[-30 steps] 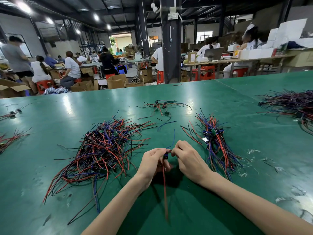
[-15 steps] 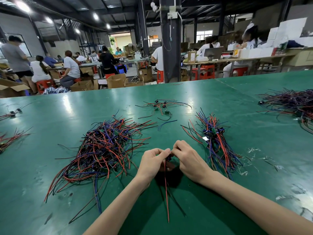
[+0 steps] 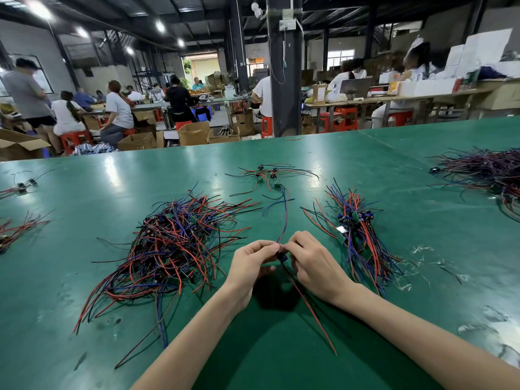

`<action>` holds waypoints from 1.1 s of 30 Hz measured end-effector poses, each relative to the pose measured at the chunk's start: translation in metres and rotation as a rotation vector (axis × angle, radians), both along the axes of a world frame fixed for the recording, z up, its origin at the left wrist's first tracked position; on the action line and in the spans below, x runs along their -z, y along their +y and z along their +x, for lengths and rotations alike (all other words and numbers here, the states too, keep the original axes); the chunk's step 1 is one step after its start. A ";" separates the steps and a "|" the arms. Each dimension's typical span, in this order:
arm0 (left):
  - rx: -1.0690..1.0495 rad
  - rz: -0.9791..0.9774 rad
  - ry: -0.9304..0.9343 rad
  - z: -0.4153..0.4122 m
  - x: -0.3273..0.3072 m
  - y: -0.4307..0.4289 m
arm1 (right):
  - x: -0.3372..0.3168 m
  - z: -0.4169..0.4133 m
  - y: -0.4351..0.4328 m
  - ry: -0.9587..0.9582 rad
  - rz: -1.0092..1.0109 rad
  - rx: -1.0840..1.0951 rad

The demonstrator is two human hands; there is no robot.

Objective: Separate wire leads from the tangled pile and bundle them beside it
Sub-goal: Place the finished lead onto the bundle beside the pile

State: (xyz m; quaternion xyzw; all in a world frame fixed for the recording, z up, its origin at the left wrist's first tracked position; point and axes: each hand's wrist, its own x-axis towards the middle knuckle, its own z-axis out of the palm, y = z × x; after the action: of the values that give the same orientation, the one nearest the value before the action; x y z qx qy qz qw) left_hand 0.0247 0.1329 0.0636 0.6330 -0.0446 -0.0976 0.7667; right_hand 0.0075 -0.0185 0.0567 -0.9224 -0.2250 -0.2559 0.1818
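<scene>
The wire lead sits at the middle of the green worktop, held between both hands. A small dark connector block shows in the gap between the fingertips. From it a red and a blue strand run up and away from the person. A red and a black strand trail down toward the near edge, and the red one ends well past the wrists.

The left hand pinches the lead from the left with curled fingers, and the right hand pinches it from the right. Each grip is clamped on the same lead, and the fingertips of the two hands nearly meet.

Just left of the hands lies the tangled pile, a broad heap of red, blue and black strands crossing in all directions. Loose ends fan out toward the person's left forearm. Just right of the hands lies the bundle, whose strands run roughly parallel. Small blue connectors and green boards are gathered near its far end.

Beyond the hands a small cluster of leads is spread flat, and the held lead's far strands reach up close to it. Scraps of clear plastic lie right of the bundle. A further heap lies at the worktop's right edge, and two small sets lie at the left edge.

Behind the worktop, people sit on red stools among cardboard boxes and a dark pillar.
</scene>
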 end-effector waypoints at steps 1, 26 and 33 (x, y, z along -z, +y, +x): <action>-0.002 0.002 0.008 0.001 0.000 0.000 | 0.000 0.000 0.000 -0.003 0.007 -0.008; -0.011 -0.018 -0.046 0.005 0.005 0.004 | -0.002 -0.006 0.021 0.451 0.831 -0.016; -0.089 0.003 -0.089 0.009 0.008 0.006 | 0.005 -0.002 0.026 0.608 0.970 -0.022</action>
State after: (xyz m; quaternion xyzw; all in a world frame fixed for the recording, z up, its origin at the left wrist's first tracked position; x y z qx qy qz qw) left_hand 0.0334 0.1384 0.0558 0.6393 -0.0502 -0.0354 0.7665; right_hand 0.0058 0.0070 0.0513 -0.7631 -0.0288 -0.0513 0.6436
